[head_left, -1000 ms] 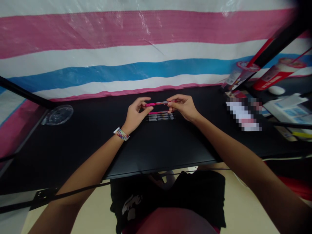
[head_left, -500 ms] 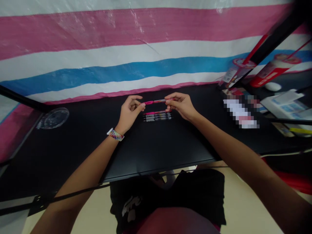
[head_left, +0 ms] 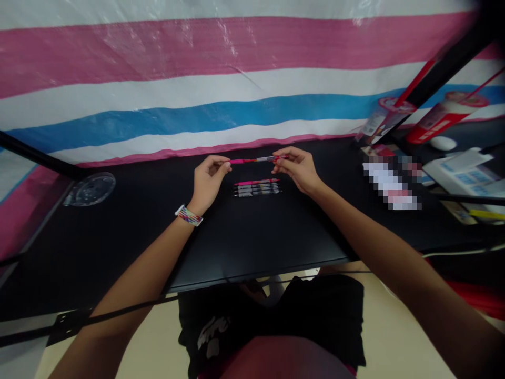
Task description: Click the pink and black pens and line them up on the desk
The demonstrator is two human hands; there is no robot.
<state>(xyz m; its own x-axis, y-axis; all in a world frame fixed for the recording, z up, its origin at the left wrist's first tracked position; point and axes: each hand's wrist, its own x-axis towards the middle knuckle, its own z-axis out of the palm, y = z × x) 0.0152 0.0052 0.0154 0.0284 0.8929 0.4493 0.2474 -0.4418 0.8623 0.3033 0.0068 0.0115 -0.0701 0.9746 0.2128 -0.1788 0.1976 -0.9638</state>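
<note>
A pen with a pink end point(head_left: 237, 161) and a clear barrel point(head_left: 265, 159) is stretched level between my hands above the black desk. A thin red length shows between the pink end and the barrel. My left hand point(head_left: 211, 176) pinches the pink end between thumb and fingertips. At the other end, the fingers of my right hand point(head_left: 298, 168) close around the clear barrel. Just below lie several pens in a neat row, with a pink pen point(head_left: 256, 183) at the back and grey-black pens point(head_left: 258, 193) in front of it.
A clear plastic lid point(head_left: 92, 189) lies at the left of the desk point(head_left: 252, 237). On the right stand a clear cup point(head_left: 389, 116) and a red-labelled cup point(head_left: 445, 118) with straws, near a blurred-out packet point(head_left: 390, 181) and a white box point(head_left: 465, 168). A striped sheet hangs behind.
My hands have moved slightly apart, the left one leftward and the right one rightward. The red length between the pink end and the clear barrel shows more than before. The row of pens is unchanged.
</note>
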